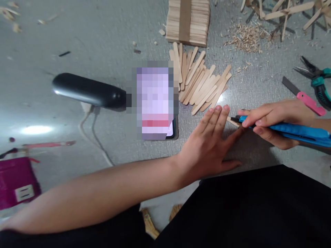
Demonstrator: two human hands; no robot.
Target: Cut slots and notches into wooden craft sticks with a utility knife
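Closest in view, the left forearm (124,181) leads to the left grip (205,148), laid flat, three fingers together, forefinger and thumb spread. Between it and the right grip (280,115), wrapped around a blue-handled tool (302,132), a wooden stick (232,122) lies on the bench (124,34) at the tool's dark tip. It should be light and stiff, likely to split along the grain; best pinned flat close to that tip. Loose sticks (201,84) fan just beyond the left grip, a banded bundle (198,22) farther out; pliers (318,84) lie beyond the right grip.
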